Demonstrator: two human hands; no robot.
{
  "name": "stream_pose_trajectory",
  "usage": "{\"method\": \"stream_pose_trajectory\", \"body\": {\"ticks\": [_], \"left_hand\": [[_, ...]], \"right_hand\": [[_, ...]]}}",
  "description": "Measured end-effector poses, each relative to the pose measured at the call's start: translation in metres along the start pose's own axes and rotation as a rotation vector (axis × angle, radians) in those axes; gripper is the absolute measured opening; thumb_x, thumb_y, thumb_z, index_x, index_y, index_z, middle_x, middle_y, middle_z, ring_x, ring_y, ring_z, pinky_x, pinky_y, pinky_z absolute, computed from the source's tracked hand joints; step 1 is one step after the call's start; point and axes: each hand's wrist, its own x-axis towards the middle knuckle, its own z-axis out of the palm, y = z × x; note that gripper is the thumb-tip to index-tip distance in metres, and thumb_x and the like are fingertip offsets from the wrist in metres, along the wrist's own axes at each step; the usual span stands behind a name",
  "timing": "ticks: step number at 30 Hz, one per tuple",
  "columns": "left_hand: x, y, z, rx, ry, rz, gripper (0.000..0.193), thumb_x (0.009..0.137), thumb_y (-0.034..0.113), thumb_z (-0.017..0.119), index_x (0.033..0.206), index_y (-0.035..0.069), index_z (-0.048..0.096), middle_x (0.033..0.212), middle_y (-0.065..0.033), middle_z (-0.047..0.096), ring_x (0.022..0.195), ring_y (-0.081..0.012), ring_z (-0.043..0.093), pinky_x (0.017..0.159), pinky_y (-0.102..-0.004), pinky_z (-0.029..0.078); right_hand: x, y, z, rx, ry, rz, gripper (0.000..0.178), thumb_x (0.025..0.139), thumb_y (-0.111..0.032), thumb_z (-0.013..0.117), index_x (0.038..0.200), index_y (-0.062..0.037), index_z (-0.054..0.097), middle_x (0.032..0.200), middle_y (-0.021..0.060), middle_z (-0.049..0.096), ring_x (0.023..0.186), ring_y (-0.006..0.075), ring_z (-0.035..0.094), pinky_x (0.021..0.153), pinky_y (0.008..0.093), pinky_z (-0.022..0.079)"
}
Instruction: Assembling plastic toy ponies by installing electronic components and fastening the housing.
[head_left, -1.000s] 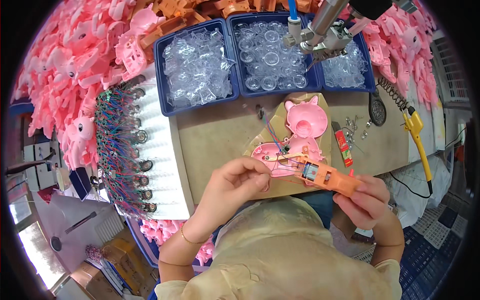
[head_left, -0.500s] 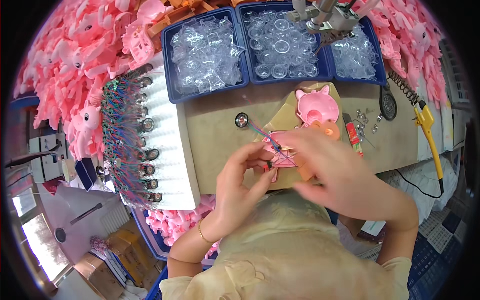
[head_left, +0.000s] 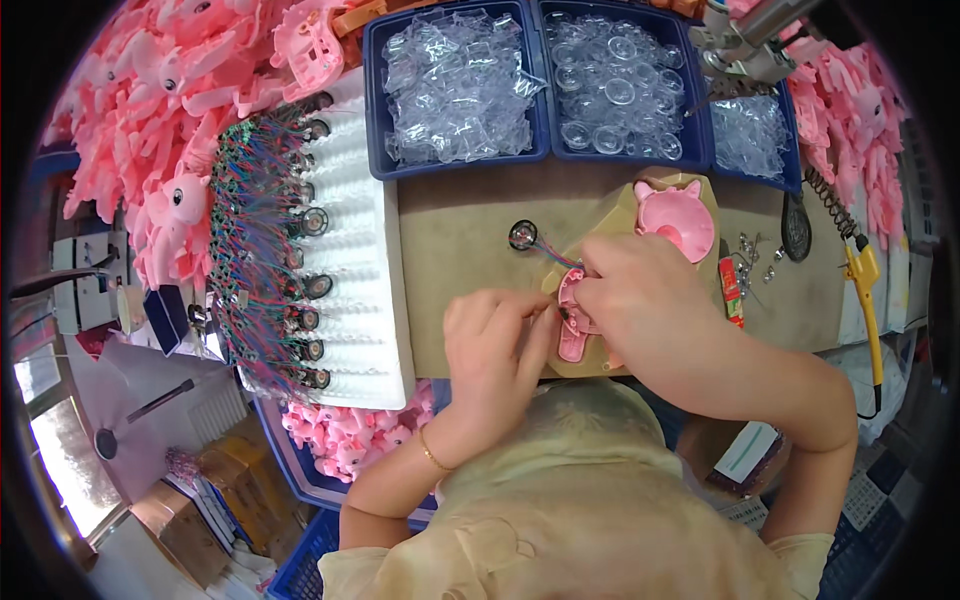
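A pink plastic shell half lies in a tan moulded holder on the bench. My left hand is at the shell's left edge, thumb and forefinger pinched by a small dark part there. From above, my right hand reaches over the shell with its fingers pressed together; what they grip is hidden. Coloured wires run from under my right hand to a small round black speaker on the bench. A round pink shell with ears sits in the holder's far part.
Blue trays of clear plastic parts line the back. Wired speakers rest along a white foam block at left. Pink toy bodies are heaped behind. At right are a red-green packet, small metal pieces and a yellow tool.
My right hand has come down onto the shell, its fingers closing and covering the orange piece seen before. My left fingers have drawn together. The whole view has shifted slightly.
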Motion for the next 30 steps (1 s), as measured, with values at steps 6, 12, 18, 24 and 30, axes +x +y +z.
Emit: {"method": "stream_pose_trajectory", "body": {"ticks": [6, 12, 18, 24, 30], "left_hand": [[-0.018, -0.010, -0.003, 0.152, 0.032, 0.188, 0.034, 0.068, 0.010, 0.072, 0.102, 0.012, 0.066, 0.077, 0.0017, 0.055, 0.070, -0.0157, 0.050, 0.064, -0.0298, 0.034], [-0.021, -0.010, 0.004, 0.270, -0.061, 0.271, 0.049, 0.069, 0.014, 0.071, 0.117, 0.012, 0.062, 0.075, 0.0028, 0.051, 0.067, -0.0135, 0.047, 0.062, -0.0280, 0.034], [-0.015, -0.009, -0.014, 0.435, -0.394, 0.427, 0.056, 0.064, 0.014, 0.059, 0.118, -0.002, 0.059, 0.067, 0.0012, 0.045, 0.060, -0.0128, 0.044, 0.050, -0.0244, 0.035], [-0.003, 0.008, -0.016, 0.806, -0.485, 0.693, 0.065, 0.058, 0.013, 0.054, 0.119, -0.009, 0.055, 0.056, 0.0022, 0.042, 0.052, -0.0109, 0.043, 0.045, -0.0246, 0.038], [-0.013, -0.018, -0.015, 0.248, -0.366, 0.393, 0.061, 0.068, 0.013, 0.060, 0.126, -0.003, 0.050, 0.061, 0.0004, 0.047, 0.054, -0.0144, 0.050, 0.051, -0.0293, 0.043]], "right_hand": [[0.003, 0.003, -0.004, 0.040, -0.018, 0.002, 0.006, 0.062, -0.006, 0.063, 0.068, -0.0050, 0.062, 0.077, 0.0089, 0.052, 0.080, 0.0241, 0.055, 0.067, 0.0347, 0.043], [-0.003, 0.004, 0.008, 0.052, 0.034, 0.030, 0.005, 0.060, -0.005, 0.062, 0.065, -0.0042, 0.059, 0.076, 0.0101, 0.052, 0.079, 0.0255, 0.056, 0.066, 0.0367, 0.043], [0.001, 0.006, -0.001, 0.076, -0.024, -0.012, 0.007, 0.060, -0.006, 0.062, 0.065, -0.0035, 0.059, 0.074, 0.0102, 0.052, 0.077, 0.0263, 0.056, 0.066, 0.0375, 0.043], [0.014, 0.016, -0.014, 0.018, 0.071, -0.033, 0.010, 0.072, -0.009, 0.065, 0.077, -0.0029, 0.060, 0.079, 0.0097, 0.053, 0.077, 0.0279, 0.053, 0.067, 0.0393, 0.042], [0.028, 0.025, -0.010, 0.049, 0.120, -0.074, 0.013, 0.073, -0.012, 0.066, 0.082, -0.0028, 0.062, 0.085, 0.0102, 0.058, 0.084, 0.0301, 0.057, 0.074, 0.0384, 0.045]]}}
